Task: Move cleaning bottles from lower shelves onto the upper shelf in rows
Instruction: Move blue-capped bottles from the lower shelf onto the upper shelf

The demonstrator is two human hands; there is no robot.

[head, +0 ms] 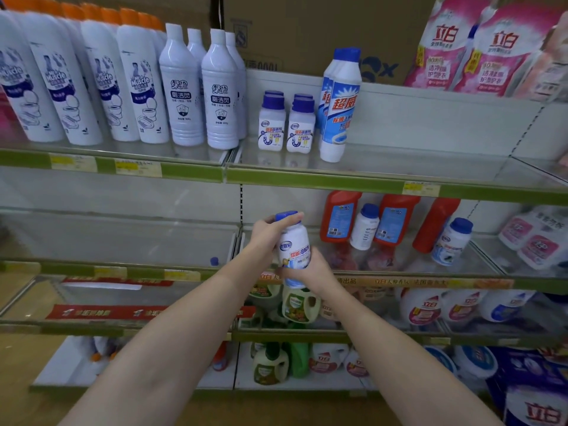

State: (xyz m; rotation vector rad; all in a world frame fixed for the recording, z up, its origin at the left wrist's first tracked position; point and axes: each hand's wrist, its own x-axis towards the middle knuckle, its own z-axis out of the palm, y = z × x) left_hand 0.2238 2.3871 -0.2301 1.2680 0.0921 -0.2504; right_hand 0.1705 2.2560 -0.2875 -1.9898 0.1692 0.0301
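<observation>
Two hands share one small white bottle w/ a blue cap, held up in front of the middle shelf, approx centre of view: left hand wraps the cap and neck from 9 o'clock, right hand cups the base from 5 o'clock, so both are gripping it. Bottle is in the air, tilted a bit, not yet on any shelf. Upper shelf looks part-filled: a long row of tall white spray cans at 10 o'clock, white cleaner bottles next to them, four short blue-cap bottles at 12 in two rows, then tall blue-and-white bottles just beside those. Right of that, towards 2 o'clock, the shelf has plenty of bare room. Still left on the middle shelf at 3 o'clock: red bottles and two more blue-cap white bottles, some turned backwards. My read: approx halfway or a bit past, w/ this bottle likely going up near the short blue-cap group, and several more trips to go.
</observation>
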